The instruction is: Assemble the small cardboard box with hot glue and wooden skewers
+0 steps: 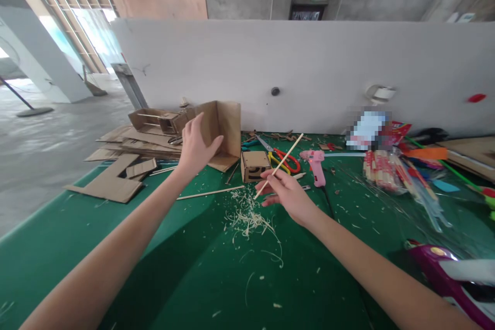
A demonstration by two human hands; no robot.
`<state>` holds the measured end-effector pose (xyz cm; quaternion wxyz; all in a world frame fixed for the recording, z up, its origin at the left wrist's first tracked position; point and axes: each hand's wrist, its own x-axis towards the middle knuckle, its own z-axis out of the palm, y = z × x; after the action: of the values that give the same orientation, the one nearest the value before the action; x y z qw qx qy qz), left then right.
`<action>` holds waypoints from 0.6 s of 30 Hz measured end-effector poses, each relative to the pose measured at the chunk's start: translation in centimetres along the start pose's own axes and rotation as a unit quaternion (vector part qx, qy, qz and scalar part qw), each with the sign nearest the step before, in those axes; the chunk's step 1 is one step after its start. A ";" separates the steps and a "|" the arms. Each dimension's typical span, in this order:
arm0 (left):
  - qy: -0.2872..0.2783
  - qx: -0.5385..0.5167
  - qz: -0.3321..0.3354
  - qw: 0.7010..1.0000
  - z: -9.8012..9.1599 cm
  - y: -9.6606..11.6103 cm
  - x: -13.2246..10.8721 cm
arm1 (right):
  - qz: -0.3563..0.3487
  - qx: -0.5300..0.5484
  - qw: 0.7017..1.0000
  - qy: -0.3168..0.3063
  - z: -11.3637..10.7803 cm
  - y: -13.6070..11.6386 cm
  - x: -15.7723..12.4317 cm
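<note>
My right hand [284, 191] holds a thin wooden stick [288, 153] between thumb and fingers, tilted up to the right. Its lower end hangs over a heap of pale wood shavings [249, 219]. My left hand [198, 144] is raised with fingers apart and nothing in them, in front of an upright folded cardboard piece [230, 126]. A small cardboard box [254, 166] stands just beyond my right hand. Another thin stick [211, 192] lies on the green table left of the shavings.
Cardboard sheets [112, 178] and a cardboard structure [154, 121] are at the left. Behind the right hand lie orange-handled scissors [288, 161] and a pink glue gun [317, 167]. Packaged sticks [381, 170] and a purple tool [436, 268] are at the right. A white panel [232, 62] rises behind the table.
</note>
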<state>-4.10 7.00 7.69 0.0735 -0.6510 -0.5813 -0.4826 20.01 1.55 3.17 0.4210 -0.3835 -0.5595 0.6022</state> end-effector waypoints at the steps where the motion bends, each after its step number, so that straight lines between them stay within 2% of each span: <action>1: -0.005 -0.005 -0.036 0.999 0.4 -1.2 0.2 | 0.002 0.005 1.000 0.007 -0.1 0.1 0.2; 2: 0.000 -0.016 -0.072 0.997 0.8 -2.3 0.2 | 0.001 0.004 1.000 0.011 -0.2 0.2 0.4; 4: 0.030 -0.002 -0.085 0.996 1.5 -3.6 0.0 | -0.008 -0.006 1.000 0.019 -0.4 0.5 0.9; 6: 0.062 0.017 -0.098 0.993 1.8 -4.4 -0.2 | -0.016 -0.016 1.000 0.021 -0.8 0.9 1.3; 8: 0.067 0.040 -0.129 0.989 2.0 -4.9 -0.5 | -0.020 -0.023 0.999 0.023 -1.2 1.3 1.6; 10: 0.027 0.072 -0.154 0.985 1.9 -5.4 -0.6 | -0.018 -0.030 0.999 0.026 -1.5 1.6 1.8; 13: -0.056 0.139 -0.140 0.979 1.8 -5.8 -0.9 | -0.025 -0.049 0.998 0.017 -1.7 1.8 1.9; 16: -0.088 0.191 -0.093 0.973 1.7 -5.3 -1.2 | -0.038 -0.075 0.996 -0.003 -1.5 1.7 1.9; 18: -0.104 0.165 -0.075 0.978 1.6 -4.6 -1.1 | -0.041 -0.093 0.995 -0.012 -1.3 1.5 1.8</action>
<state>-6.94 8.73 3.93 0.0826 -0.6312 -0.7046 -0.3134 20.51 3.69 1.63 0.4014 -0.3907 -0.6331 0.5343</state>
